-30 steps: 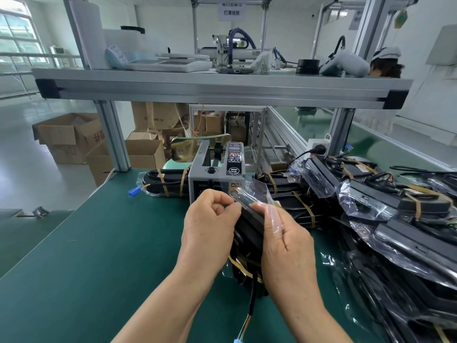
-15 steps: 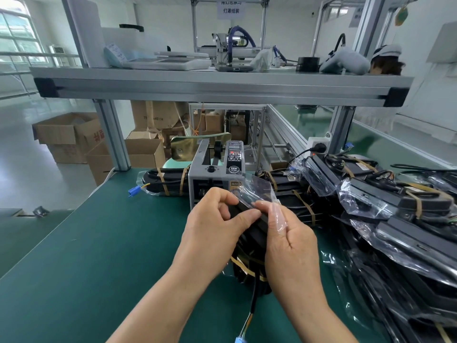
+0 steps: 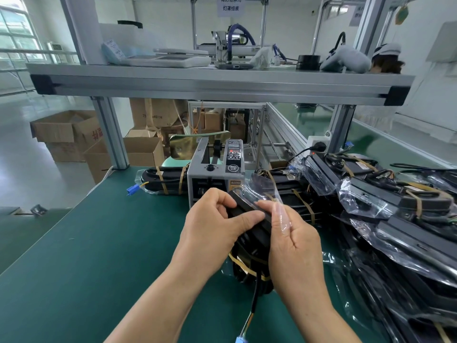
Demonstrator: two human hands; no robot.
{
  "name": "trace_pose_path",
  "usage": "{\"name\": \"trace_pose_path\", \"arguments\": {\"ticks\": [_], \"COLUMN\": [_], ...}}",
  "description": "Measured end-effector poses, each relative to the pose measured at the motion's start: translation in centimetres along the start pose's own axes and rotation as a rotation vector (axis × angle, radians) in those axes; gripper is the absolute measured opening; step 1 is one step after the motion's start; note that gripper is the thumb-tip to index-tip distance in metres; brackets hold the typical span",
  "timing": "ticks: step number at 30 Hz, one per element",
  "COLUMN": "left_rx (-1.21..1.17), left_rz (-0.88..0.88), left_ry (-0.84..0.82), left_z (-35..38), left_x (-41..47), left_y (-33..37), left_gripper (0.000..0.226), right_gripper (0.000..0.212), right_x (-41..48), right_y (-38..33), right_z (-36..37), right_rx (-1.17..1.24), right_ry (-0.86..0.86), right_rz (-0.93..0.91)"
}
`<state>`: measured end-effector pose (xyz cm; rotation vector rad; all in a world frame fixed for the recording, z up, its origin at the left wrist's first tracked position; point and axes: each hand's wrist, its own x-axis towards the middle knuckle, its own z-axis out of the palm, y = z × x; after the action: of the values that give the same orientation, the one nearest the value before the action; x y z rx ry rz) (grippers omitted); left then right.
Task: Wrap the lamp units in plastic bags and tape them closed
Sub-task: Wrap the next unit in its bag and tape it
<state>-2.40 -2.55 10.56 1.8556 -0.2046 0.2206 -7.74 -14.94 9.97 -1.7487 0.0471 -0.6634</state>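
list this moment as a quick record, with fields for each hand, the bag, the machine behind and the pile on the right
left hand: left hand grips the upper end of the black lamp unit
right hand: right hand pinches the loose flap of the clear plastic bag
bag: flap loose, no tape seen on it
behind hands: grey tape dispenser on the green table
right side: pile of bagged black lamp units
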Motion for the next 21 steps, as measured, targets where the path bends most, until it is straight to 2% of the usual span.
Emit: {"name": "trace_pose_path", "arguments": {"ticks": [3,10,13,17,19,21], "left_rx": [-0.03,-0.258,-0.258,-0.29,-0.25,-0.23], "left_rz": [-0.075,-0.158,-0.15,-0.223,-0.223,-0.201], "left_ry": [-0.011,-0.082,-0.094,-0.118,-0.079,-0.021], "left_z": [-0.1,-0.1,0.1,-0.1,-0.1,0.1], "left_x": [0.3,0.7,0.6,0.6,0.6,0.4], "left_y": [0.4,0.2,0.1,0.8,0.9,0.9], "left_gripper": [0.06,0.042,0.041,0.041,0.047,0.044], "right_gripper": [0.034,0.036,0.034,0.035,0.036,0.036], "right_x": [-0.2,-0.7,-0.7,-0.8,-1.0,-1.2], "right_y": [0.2,0.1,0.2,0.2,0.2,0.1], "right_z": [0.1,0.4,0.4,0.1,0.2,0.2], "right_rx": [0.003,-0.007,0.008,0.022,-0.001,-0.015], "right_ry": [-0.006,0.0,0.028,0.038,0.029,0.008], "right_rz": [-0.003,-0.021,-0.021,0.016,0.0,-0.016]}}
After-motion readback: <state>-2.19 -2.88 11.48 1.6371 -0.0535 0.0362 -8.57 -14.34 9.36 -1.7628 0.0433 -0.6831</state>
